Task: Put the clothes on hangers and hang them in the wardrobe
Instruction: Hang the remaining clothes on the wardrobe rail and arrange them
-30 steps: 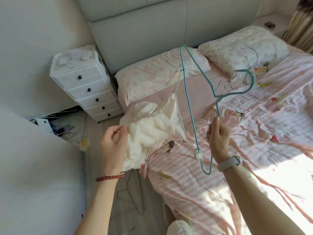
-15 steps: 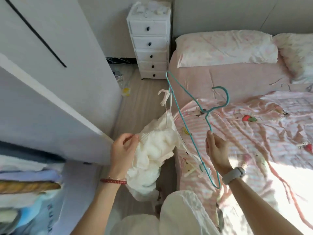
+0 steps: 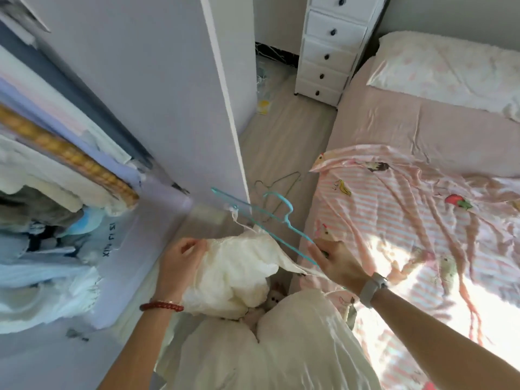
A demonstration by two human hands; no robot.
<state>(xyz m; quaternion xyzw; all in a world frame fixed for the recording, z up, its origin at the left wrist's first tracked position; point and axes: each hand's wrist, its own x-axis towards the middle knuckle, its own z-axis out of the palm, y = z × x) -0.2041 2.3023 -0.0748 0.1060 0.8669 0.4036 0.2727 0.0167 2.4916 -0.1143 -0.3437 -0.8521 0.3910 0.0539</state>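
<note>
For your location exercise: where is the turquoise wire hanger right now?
Centre of the head view, the turquoise wire hanger is held by the right hand, between wardrobe door and bed.

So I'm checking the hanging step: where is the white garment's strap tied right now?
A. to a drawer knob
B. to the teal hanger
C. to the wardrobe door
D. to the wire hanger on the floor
B: a strap of the white garment is knotted on the teal hanger, which the right hand holds while the left hand grips the cloth.
</note>
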